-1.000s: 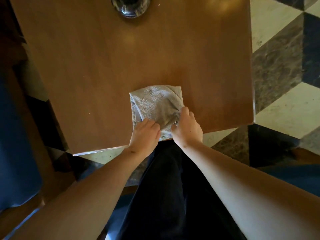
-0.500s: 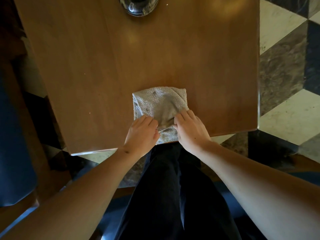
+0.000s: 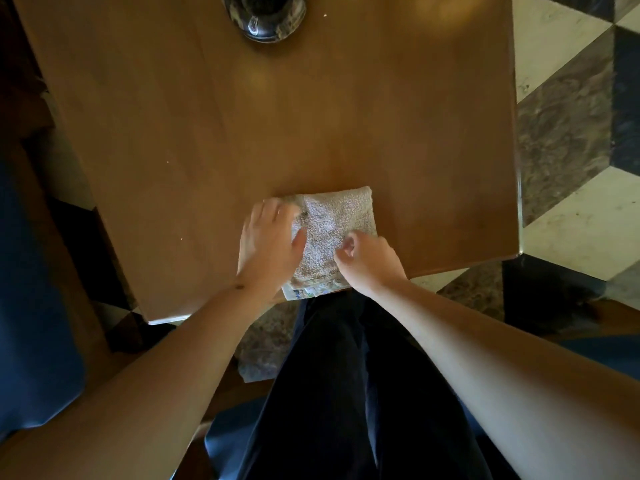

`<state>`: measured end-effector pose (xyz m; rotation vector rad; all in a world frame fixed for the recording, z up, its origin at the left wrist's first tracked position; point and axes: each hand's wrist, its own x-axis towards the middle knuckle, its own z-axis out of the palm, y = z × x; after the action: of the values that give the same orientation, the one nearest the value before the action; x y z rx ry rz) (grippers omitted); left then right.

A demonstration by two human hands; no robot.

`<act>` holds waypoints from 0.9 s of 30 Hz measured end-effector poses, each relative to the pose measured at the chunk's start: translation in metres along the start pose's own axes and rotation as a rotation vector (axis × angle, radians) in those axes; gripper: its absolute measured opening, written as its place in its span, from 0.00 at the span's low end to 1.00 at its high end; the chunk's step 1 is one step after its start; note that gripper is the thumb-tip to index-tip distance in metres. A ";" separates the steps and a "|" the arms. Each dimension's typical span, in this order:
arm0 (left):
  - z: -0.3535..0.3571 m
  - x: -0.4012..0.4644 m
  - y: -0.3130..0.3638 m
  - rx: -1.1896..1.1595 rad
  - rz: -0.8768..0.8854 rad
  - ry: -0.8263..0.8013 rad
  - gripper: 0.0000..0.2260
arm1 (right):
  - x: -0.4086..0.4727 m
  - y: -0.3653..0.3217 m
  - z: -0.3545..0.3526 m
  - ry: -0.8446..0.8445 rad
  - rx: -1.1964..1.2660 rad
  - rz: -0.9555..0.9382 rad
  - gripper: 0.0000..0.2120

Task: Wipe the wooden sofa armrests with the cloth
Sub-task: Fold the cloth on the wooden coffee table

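Cloth (image 3: 334, 233) refolded narrower vs 0.5 s ago; my left hand (image 3: 268, 244) lies open, flat on it, right hand (image 3: 369, 259) pinches its edge. Still on tabletop (image 3: 207, 133), lower center; armrests not started.

This looks like a home sitting room. A polished wooden desk (image 3: 207, 116) stands on patterned marble floor tiles (image 3: 568, 109). Blue cushioned seating (image 3: 31, 323) sits at the left.

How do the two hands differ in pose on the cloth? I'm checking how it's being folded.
The left hand lies flat and open, palm down, over the cloth's left part; the right hand is curled, fingers pinched at its right edge. The left reaches farther up the cloth than the right. Both touch the cloth at the near edge of the wooden table.
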<state>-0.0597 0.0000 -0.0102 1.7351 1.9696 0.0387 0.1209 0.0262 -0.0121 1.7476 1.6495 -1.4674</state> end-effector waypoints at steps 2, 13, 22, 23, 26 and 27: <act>-0.003 0.035 0.010 0.030 0.011 -0.068 0.20 | 0.009 -0.005 -0.005 0.022 0.216 0.117 0.10; -0.012 0.089 0.052 0.115 0.092 -0.572 0.03 | -0.028 -0.002 -0.047 -0.108 0.780 0.326 0.05; -0.080 0.006 0.166 0.112 0.412 -0.221 0.07 | -0.118 0.045 -0.109 -0.058 1.165 0.391 0.14; -0.087 -0.005 0.196 0.097 0.467 -0.133 0.08 | -0.136 0.059 -0.119 -0.040 1.307 0.367 0.17; -0.101 -0.024 0.273 0.013 0.588 0.065 0.10 | -0.189 0.092 -0.136 0.054 1.623 0.131 0.33; -0.105 -0.029 0.300 -0.018 0.616 0.096 0.10 | -0.208 0.103 -0.145 0.116 1.637 0.032 0.36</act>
<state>0.1769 0.0598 0.1953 2.2943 1.4141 0.3550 0.3158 0.0000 0.1780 2.3701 0.0762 -3.0654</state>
